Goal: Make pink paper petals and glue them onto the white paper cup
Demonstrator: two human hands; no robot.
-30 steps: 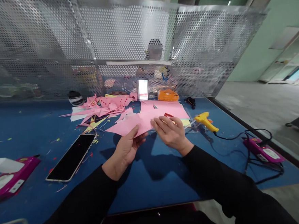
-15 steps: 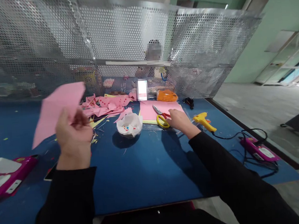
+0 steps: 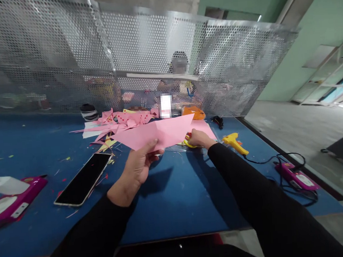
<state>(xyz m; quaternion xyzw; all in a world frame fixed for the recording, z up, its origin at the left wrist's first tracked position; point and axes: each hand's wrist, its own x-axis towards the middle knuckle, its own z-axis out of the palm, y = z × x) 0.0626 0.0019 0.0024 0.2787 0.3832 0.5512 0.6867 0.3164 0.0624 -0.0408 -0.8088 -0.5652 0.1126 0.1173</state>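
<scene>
A pink paper sheet (image 3: 166, 132) is pinched in my left hand (image 3: 140, 162), thumb on top and fingers beneath. Its right end reaches up close to my right hand (image 3: 200, 137). That hand is closed at the handles of a pair of scissors (image 3: 189, 143), yellow and red; the blades are hidden behind the raised sheet. Under the scissors lies a stack of pink paper (image 3: 205, 128), mostly covered. The white paper-lined bowl seen before is now hidden by the sheet.
A phone (image 3: 84, 181) lies left of my left arm. Pink paper scraps (image 3: 126, 120) pile up at the back. On the right are a yellow glue gun (image 3: 235, 142) and a magenta power strip (image 3: 298, 176). Behind stands a perforated metal screen (image 3: 142, 40), with a person beyond it.
My left hand has carried the pink sheet from the left to the middle, in front of the bowl, uncovering the phone. My right hand stays at the scissors, its fingers now closed on the handles.
</scene>
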